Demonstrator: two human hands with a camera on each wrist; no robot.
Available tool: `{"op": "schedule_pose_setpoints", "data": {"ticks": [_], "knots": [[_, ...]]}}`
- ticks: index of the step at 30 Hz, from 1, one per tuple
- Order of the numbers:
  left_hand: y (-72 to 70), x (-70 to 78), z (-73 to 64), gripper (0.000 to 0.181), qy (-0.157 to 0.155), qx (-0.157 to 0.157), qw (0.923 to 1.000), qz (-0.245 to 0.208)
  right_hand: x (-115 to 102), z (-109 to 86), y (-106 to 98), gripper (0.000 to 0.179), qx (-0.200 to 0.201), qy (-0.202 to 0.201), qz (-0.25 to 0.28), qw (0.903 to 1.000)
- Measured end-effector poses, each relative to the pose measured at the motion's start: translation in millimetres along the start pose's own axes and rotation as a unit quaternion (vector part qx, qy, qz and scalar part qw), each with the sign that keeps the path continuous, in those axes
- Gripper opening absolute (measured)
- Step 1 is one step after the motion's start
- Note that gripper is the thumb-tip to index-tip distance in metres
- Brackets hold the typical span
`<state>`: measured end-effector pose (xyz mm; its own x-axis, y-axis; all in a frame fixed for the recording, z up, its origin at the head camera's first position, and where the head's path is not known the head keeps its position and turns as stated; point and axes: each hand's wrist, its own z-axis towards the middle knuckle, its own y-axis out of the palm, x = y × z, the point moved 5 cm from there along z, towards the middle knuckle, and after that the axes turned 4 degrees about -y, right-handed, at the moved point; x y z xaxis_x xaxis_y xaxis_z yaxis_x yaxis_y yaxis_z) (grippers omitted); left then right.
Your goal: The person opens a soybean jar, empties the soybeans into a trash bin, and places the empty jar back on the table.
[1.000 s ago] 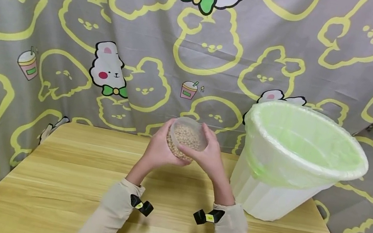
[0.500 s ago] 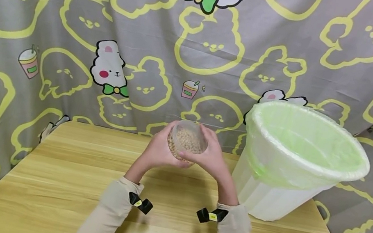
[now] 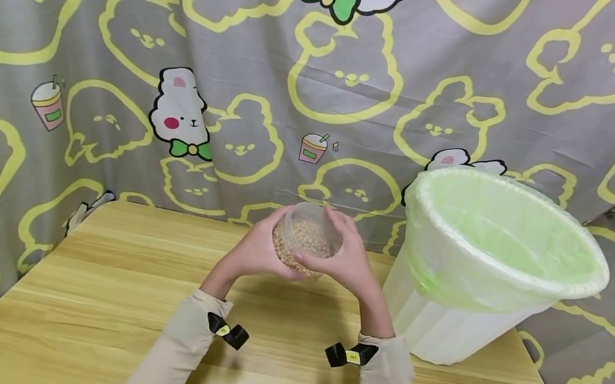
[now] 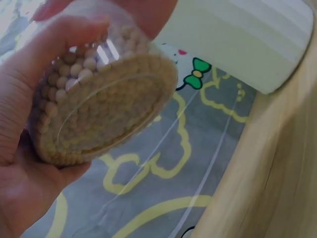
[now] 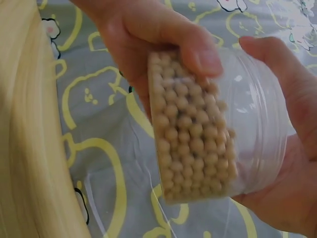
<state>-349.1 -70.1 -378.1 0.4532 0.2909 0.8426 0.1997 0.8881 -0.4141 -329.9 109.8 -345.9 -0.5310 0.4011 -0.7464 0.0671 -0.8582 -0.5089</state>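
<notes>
Between both hands, above the wooden table, is a clear plastic jar (image 3: 312, 237), roughly half full of small round beige balls (image 5: 190, 139). Its open mouth tilts up toward the head camera. My left hand (image 3: 256, 248) grips the jar's lower left side, thumb along the wall and fingers under the base edge. My right hand (image 3: 355, 263) holds the upper right side, close to the threaded rim. In the left wrist view the clear base (image 4: 114, 111) faces the camera, with balls packed behind it. Part of the right-hand fingers is hidden behind the jar.
To the right stands a tall white bin (image 3: 450, 327) with a light green bag liner (image 3: 439, 284) folded over its rim. A grey curtain (image 3: 233, 55) with yellow cartoon outlines hangs behind the wooden table (image 3: 98, 292). Each sleeve carries a small black wrist camera (image 3: 349, 356).
The jar and both hands have come slightly down and nearer to me in the head view. My left wrist has shifted a little left. Both hands keep their hold.
</notes>
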Motion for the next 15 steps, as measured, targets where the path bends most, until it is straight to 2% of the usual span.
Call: {"op": "schedule_pose_setpoints", "data": {"ticks": [3,6,10,15], "knots": [[-5.8,-1.2,0.1,0.119,0.004,-0.012,0.9998,-0.014,-1,0.5,-3,0.105,-0.003,-0.008,0.000,1.0000],[-13.7,0.3,0.2,0.115,0.018,-0.005,0.9996,-0.020,0,1.1,-6,0.104,0.003,-0.005,-0.004,1.0000],[-28.4,4.8,-3.5,0.115,0.024,0.024,0.9994,-0.011,4,-0.1,-13,0.105,0.009,0.016,-0.006,0.9998],[-53.7,8.2,-11.2,0.116,0.007,0.070,0.9975,0.004,9,-1.9,-19,0.106,-0.011,0.045,-0.025,0.9986]]}}
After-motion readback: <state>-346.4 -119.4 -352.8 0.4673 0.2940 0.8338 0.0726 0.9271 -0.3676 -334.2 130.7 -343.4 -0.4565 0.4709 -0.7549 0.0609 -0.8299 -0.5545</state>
